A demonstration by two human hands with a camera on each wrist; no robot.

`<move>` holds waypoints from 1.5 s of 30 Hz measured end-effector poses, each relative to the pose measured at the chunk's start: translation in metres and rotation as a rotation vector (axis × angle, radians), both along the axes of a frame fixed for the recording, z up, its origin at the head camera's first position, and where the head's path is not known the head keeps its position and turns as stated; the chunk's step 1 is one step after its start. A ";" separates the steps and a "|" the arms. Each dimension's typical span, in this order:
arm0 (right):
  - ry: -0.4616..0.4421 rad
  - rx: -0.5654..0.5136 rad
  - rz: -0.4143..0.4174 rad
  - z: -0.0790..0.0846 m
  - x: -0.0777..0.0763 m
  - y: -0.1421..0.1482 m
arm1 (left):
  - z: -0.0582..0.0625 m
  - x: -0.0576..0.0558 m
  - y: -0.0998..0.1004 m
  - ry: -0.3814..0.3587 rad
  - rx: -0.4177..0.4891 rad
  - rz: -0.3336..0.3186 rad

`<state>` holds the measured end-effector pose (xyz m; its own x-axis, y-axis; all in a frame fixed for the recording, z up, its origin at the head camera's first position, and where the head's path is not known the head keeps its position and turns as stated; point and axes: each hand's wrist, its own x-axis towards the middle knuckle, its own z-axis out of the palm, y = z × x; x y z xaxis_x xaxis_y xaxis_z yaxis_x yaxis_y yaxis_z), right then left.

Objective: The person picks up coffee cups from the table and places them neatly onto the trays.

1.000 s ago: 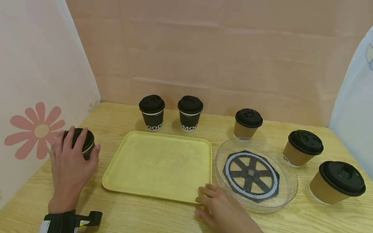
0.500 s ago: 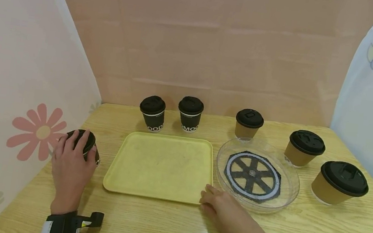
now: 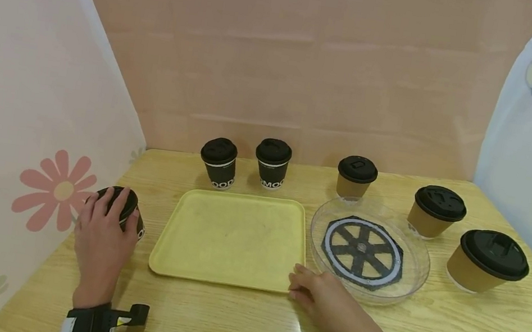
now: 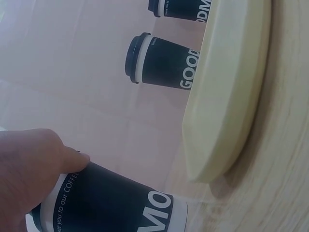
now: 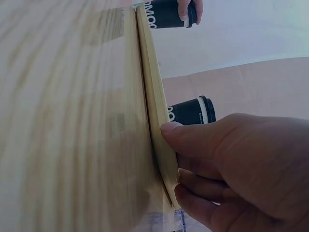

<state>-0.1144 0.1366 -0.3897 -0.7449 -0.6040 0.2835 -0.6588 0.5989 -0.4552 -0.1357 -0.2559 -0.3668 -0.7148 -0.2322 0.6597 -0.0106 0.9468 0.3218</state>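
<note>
On the left, my left hand (image 3: 104, 245) grips a black paper coffee cup (image 4: 113, 203) from above, thumb and fingers around its black lid (image 3: 126, 206). The cup stands upright, its white lettering facing the left wrist camera. A yellow rectangular tray (image 3: 230, 240) lies flat in the middle of the table. At its front right corner my right hand (image 3: 324, 299) pinches the rim, the thumb (image 5: 181, 135) at the front edge and the other fingers curled at the side. Between the left hand's cup and the tray there is a gap of bare wood.
Two black lidded cups (image 3: 218, 168) (image 3: 272, 170) stand behind the tray. A clear round dish (image 3: 414, 286) with a dark wheel-shaped pattern sits right of it, close to the right hand. Brown lidded cups (image 3: 352, 186) (image 3: 426, 222) (image 3: 473, 269) stand behind and beside the dish. Cloth screens surround the table.
The cup under my left hand has tilted or turned slightly, showing more lettering. My right fingers have curled in closer on the tray corner. The head view has shifted a little.
</note>
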 end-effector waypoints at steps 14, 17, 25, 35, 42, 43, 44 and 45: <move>0.049 -0.016 0.014 -0.001 0.000 0.000 | -0.002 0.000 -0.002 0.008 0.012 -0.014; 0.056 -0.017 0.013 -0.001 0.000 0.001 | -0.003 -0.001 -0.002 0.001 0.006 -0.013; 0.049 -0.020 0.008 0.000 -0.001 0.002 | -0.002 -0.002 -0.001 -0.013 0.017 -0.001; 0.059 -0.019 0.021 -0.002 -0.002 0.000 | -0.002 -0.001 -0.001 0.046 0.073 -0.008; 0.077 -0.016 0.026 -0.003 -0.002 0.000 | -0.002 -0.001 -0.001 0.081 0.080 -0.025; 0.079 -0.014 0.025 -0.003 -0.002 0.000 | -0.003 -0.001 -0.001 0.083 0.080 -0.026; 0.080 -0.013 0.023 -0.003 -0.002 0.000 | -0.003 -0.002 -0.001 0.085 0.081 -0.026; 0.079 -0.012 0.021 -0.002 -0.002 0.000 | -0.003 -0.002 0.000 0.087 0.081 -0.027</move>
